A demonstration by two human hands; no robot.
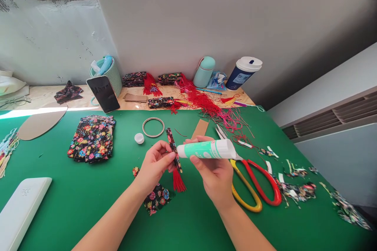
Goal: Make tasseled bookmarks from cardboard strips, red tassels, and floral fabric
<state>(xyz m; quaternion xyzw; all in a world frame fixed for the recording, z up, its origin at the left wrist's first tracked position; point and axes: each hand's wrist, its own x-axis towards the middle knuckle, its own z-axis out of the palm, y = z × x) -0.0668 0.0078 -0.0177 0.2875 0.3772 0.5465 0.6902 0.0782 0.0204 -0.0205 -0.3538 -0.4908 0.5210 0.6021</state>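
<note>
My left hand [157, 162] pinches a narrow strip of black floral fabric [170, 137], held at a slant with a red tassel [178, 182] hanging from its lower end. In my right hand [216, 176] lies a white and green glue tube [203, 150], on its side with its nozzle end against the strip. Where the nozzle meets the fabric, the tip is hard to make out. Beneath my left hand a loose floral fabric piece [159, 198] rests on the green mat, partly covered by the hand. A small white cap [139, 138] sits farther off.
Large scissors [256, 184] with red and yellow handles lie right of my right hand, near fabric scraps [297, 192]. Left are stacked floral fabric [91, 139], a phone [103, 94] and a white power bank [25, 208]. Behind are a ring [153, 127], red cords [206, 102], a bottle [204, 72] and a cup [243, 74].
</note>
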